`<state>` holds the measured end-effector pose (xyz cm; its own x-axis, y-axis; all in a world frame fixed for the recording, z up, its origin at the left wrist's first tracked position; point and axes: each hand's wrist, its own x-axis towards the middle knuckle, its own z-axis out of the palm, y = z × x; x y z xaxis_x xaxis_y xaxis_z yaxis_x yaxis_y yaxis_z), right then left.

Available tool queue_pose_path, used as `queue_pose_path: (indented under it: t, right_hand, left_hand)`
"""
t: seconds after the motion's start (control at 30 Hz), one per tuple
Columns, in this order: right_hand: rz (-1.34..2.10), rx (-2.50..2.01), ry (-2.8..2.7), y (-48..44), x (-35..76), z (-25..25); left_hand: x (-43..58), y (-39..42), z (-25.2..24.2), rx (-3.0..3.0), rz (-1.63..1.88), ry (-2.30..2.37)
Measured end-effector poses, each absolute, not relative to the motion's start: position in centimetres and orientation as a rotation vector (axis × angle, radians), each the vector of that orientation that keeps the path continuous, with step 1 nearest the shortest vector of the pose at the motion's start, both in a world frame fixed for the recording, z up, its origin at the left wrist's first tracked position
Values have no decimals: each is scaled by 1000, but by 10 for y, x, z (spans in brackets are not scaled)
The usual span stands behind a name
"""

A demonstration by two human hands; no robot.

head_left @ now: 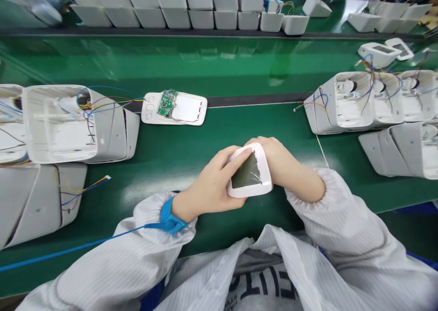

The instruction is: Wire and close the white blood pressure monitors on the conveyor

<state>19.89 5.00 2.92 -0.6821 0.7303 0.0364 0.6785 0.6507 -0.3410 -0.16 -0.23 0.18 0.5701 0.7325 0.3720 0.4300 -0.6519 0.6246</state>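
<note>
Both hands [239, 174] gripping white display panel [249, 173], green table [171, 151]

Green work surface [178, 151], glossy, crossed from left to right by a dark strip [253, 100]. On the left edge lie white plastic housings [78, 123], open sides showing, with coloured wires [102, 103] trailing onto the surface. Near the strip lies a flat white panel [175, 108] bearing a green circuit board [166, 103]. On the right, a second group of white housings [345, 102] stands side by side, wires hanging out. Along the far side, beyond a dark rail, rows of white casings [178, 9] are lined up.
</note>
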Motion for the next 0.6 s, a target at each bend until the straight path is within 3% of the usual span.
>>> queue_pose_path:
  t: [0.13, 0.2, 0.33, 0.6]
  right_hand:
    - [1217, -974, -2519, 76, 224, 38]
    - [1397, -956, -2267, 85, 233, 41]
    - [1452, -1139, -1736, 79, 219, 35]
    - [1246, -1139, -1813, 52, 183, 31]
  left_hand:
    - [-7, 2, 4, 2486, 645, 958]
    - [-8, 4, 2, 2478, 558, 965]
    - [-4, 2, -1, 2442, 518, 997]
    - [19, -18, -7, 2367, 610, 1224]
